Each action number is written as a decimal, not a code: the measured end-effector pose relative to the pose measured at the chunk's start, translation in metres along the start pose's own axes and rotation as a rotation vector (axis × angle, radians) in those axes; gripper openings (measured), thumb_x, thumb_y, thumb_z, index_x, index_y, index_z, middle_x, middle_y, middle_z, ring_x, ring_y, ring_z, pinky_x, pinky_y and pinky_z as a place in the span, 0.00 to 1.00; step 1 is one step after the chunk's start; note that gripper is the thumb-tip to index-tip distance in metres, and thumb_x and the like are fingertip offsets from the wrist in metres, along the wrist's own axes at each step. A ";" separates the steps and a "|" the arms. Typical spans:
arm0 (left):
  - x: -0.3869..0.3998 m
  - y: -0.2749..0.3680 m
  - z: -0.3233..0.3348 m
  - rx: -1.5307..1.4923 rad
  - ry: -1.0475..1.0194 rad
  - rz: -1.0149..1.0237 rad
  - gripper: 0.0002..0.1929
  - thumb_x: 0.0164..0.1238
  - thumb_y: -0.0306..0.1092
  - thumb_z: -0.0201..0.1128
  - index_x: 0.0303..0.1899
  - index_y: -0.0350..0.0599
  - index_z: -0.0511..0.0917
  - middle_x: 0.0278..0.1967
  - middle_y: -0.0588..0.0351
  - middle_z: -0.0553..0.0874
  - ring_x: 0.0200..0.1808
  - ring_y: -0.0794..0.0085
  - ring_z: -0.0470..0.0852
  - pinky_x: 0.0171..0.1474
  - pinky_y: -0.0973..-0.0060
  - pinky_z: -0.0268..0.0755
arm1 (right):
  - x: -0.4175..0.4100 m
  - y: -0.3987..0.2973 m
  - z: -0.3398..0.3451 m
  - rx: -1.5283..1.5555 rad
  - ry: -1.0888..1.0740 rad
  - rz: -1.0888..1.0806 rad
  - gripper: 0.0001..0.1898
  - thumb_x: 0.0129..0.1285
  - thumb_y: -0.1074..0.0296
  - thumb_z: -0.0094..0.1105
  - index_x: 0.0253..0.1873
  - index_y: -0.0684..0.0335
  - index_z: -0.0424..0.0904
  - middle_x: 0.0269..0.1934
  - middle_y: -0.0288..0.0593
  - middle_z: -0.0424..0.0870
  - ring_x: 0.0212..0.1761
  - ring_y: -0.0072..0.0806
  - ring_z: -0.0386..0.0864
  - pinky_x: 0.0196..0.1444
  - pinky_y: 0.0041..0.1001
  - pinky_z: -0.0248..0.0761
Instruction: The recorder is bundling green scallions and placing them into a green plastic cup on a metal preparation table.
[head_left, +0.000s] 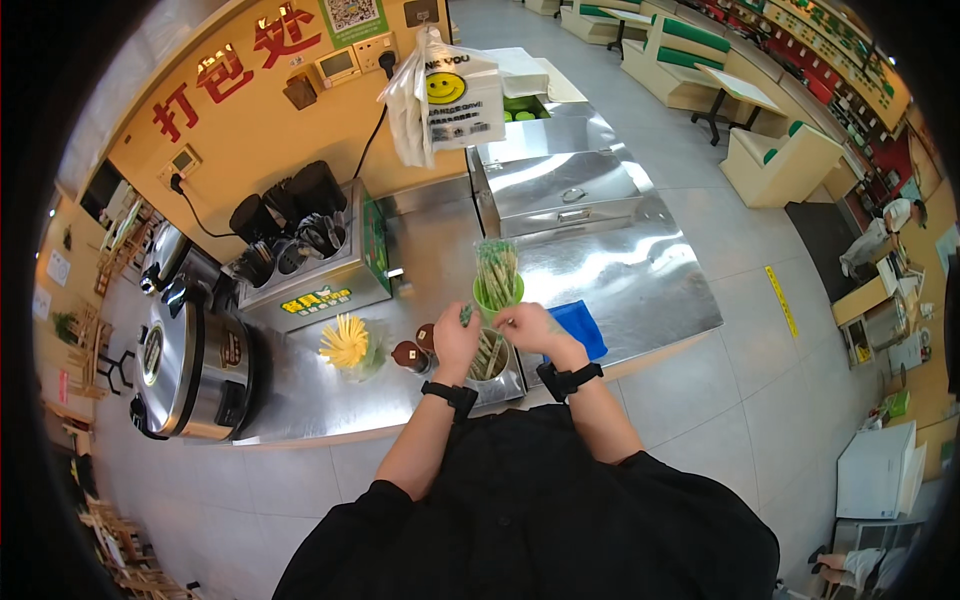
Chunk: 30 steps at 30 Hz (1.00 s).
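Note:
My left hand is closed around a small bundle with green printed ends, which looks like paper-wrapped chopsticks. My right hand has its fingertips pinched together; whether a thin piece sits between them is unclear. Just beyond both hands stands a light-green cup packed with upright wrapped chopsticks in clear plastic. Between my wrists, more wrapped sticks stand in a round opening of a steel holder, partly hidden by my left hand. A blue cloth lies to the right of my right hand.
Two red-brown-lidded jars and a container of yellow sticks stand left of my hands. Farther left are a steel cutlery box and a large rice cooker. Plastic bags hang over the steel counter.

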<state>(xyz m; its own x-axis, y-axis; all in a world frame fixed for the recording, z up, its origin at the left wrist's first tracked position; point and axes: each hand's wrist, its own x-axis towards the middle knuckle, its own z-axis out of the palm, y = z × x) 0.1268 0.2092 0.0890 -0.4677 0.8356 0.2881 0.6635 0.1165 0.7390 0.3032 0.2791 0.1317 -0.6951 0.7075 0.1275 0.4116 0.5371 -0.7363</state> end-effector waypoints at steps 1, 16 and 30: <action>0.000 -0.004 0.001 -0.021 0.003 -0.002 0.16 0.66 0.40 0.69 0.46 0.36 0.84 0.43 0.38 0.88 0.47 0.41 0.86 0.50 0.55 0.78 | -0.002 0.002 0.007 -0.033 -0.080 0.004 0.12 0.61 0.68 0.60 0.46 0.58 0.90 0.40 0.55 0.90 0.41 0.49 0.88 0.46 0.41 0.81; 0.002 0.022 -0.023 0.018 -0.194 -0.173 0.28 0.61 0.55 0.75 0.50 0.39 0.85 0.49 0.40 0.87 0.52 0.45 0.85 0.54 0.56 0.78 | 0.008 -0.031 0.053 -0.411 -0.509 0.167 0.12 0.67 0.62 0.59 0.50 0.58 0.87 0.47 0.56 0.90 0.49 0.52 0.88 0.52 0.46 0.80; 0.001 0.004 -0.018 0.044 -0.230 -0.008 0.22 0.62 0.42 0.73 0.54 0.43 0.80 0.49 0.41 0.86 0.53 0.43 0.84 0.55 0.54 0.77 | 0.051 0.030 -0.001 -0.024 0.364 0.351 0.13 0.61 0.62 0.69 0.48 0.58 0.88 0.37 0.45 0.89 0.43 0.45 0.87 0.47 0.38 0.80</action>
<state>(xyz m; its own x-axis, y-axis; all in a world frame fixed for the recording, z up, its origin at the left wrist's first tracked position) 0.1182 0.2010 0.1033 -0.3310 0.9343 0.1328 0.6873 0.1422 0.7123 0.2808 0.3311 0.1169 -0.2637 0.9592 0.1017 0.5999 0.2457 -0.7614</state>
